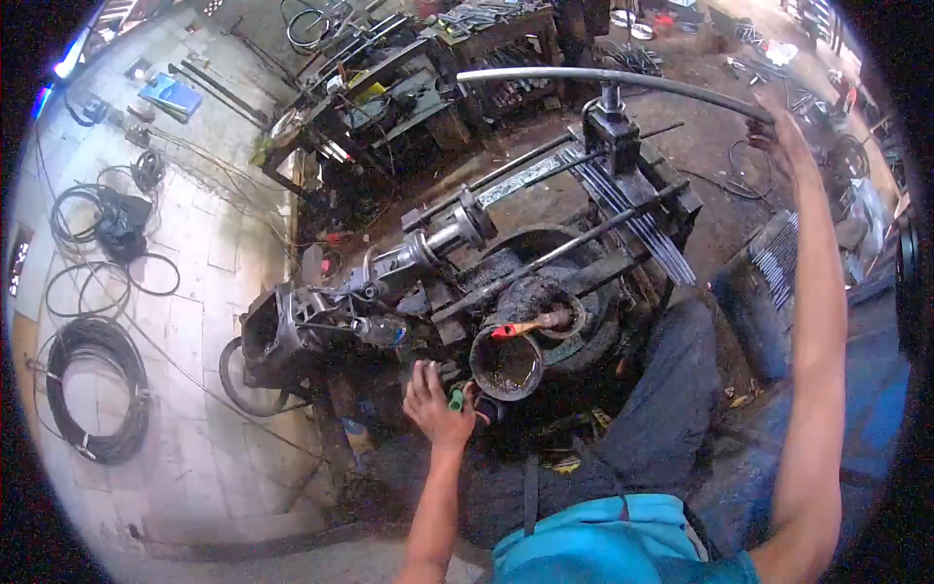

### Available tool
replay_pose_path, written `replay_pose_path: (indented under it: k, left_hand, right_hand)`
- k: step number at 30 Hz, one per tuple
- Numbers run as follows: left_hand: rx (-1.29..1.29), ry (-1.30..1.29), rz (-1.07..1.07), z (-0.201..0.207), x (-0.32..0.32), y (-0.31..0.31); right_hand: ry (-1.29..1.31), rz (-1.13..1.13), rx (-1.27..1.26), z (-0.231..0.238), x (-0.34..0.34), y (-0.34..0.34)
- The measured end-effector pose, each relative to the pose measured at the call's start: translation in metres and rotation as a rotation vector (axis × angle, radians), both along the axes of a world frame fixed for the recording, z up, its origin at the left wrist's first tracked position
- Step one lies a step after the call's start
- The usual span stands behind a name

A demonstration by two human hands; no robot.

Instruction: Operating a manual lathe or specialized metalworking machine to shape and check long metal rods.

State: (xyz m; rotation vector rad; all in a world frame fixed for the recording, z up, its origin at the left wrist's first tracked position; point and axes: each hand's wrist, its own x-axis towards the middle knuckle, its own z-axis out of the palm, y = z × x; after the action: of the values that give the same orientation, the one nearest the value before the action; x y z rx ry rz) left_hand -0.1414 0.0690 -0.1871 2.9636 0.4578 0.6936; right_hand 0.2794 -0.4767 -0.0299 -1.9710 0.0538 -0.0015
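Observation:
My left hand is at the near side of a greasy metal machine, with bent fingers and thumb around a small green knob. Part of the knob is hidden by the hand. At the upper right my right arm is stretched out, its hand closed on the end of a long curved metal bar. The bar runs left across the top of an upright post. Just beyond my left hand stands a round pot of dark liquid, with an orange-handled brush across its rim.
Several thin metal rods lie across the machine under the post. A clear bottle lies on its left part. Black wire coils rest on the pale floor at left. A cluttered workbench stands behind; more rods lie at right.

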Motion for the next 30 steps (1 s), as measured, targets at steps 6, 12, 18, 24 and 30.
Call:
replay_pose_path:
  k: [6, 12, 18, 24, 30]
  left_hand:
    - [0.016, 0.183, 0.029, 0.022, -0.003, -0.010]
    - [-0.105, 0.095, -0.031, 0.026, -0.006, 0.009]
    - [-0.035, -0.099, -0.086, -0.012, 0.001, 0.023]
    - [-0.129, -0.156, -0.063, -0.011, 0.008, 0.016]
    - [-0.124, -0.101, 0.012, 0.000, 0.001, 0.020]
  right_hand:
    - [-0.287, 0.048, 1.121, -0.020, 0.013, 0.016]
    - [-0.043, 0.012, 0.159, 0.027, -0.006, 0.035]
    - [-0.190, 0.064, -0.422, 0.026, 0.014, 0.029]
    - [-0.424, -0.023, -0.497, -0.016, 0.026, -0.042]
    - [-0.205, -0.078, -0.301, 0.017, -0.011, 0.053]
